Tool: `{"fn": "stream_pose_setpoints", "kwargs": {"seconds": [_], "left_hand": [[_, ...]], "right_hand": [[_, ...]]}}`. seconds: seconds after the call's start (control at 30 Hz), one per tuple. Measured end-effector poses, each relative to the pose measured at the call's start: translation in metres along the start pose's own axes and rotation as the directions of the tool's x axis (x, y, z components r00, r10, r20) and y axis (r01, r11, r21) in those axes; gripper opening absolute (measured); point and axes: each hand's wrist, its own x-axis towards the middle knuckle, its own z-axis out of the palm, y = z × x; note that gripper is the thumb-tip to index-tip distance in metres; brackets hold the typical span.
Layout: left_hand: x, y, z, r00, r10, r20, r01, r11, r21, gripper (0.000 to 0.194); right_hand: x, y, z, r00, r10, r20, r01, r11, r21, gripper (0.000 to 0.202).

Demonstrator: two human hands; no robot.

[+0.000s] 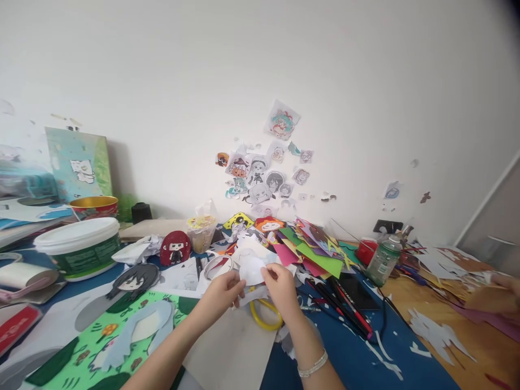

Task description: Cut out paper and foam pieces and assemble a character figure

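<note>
White paper piece [252, 269] is sitting between the two hands, just above the tabletop [292, 374] and in front of a heap of cut paper. The left hand [226, 290] is gripping its left edge, thumb and fingers pinching, while the right hand [281, 284] is pinching the right edge with curled fingers. Both forearms are reaching forward and converging, the right one wearing a clear bracelet [312, 365].

Just below the hands, a yellow loop [268, 326] is lying partly over a pale sheet [229, 346], crowding the space between the wrists. A white ring [219, 266] is resting beside the left hand. Coloured sheets [323, 262] are piling up beyond the right hand, and dark pens [345, 307] are lying to its right. Farther out, a white-rimmed tub [77, 246] is standing at left and a bottle [384, 261] at right; another person's hand [508, 290] is showing at the far right.
</note>
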Motion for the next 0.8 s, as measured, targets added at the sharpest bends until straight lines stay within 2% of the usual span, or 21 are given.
{"fn": "stream_pose_setpoints", "kwargs": {"seconds": [0.3,0.5,0.67,0.8], "left_hand": [[0.003,-0.003,0.0,0.999,-0.041,-0.034,0.035,0.988,-0.152,0.037],[0.003,-0.002,0.0,0.996,-0.063,-0.059,0.055,0.99,-0.132,0.042],[0.0,0.003,-0.003,0.997,-0.073,0.009,0.072,0.952,-0.298,0.046],[-0.006,0.007,-0.005,0.995,0.0,0.096,0.045,0.883,-0.466,0.044]], "right_hand": [[0.0,-0.006,-0.002,0.995,0.08,0.055,-0.088,0.983,0.161,0.021],[0.001,-0.008,-0.002,0.987,0.147,0.065,-0.16,0.937,0.312,0.019],[0.0,-0.004,-0.002,0.953,0.25,0.169,-0.302,0.805,0.511,0.024],[-0.002,-0.003,-0.004,0.918,0.284,0.277,-0.397,0.658,0.639,0.026]]}}
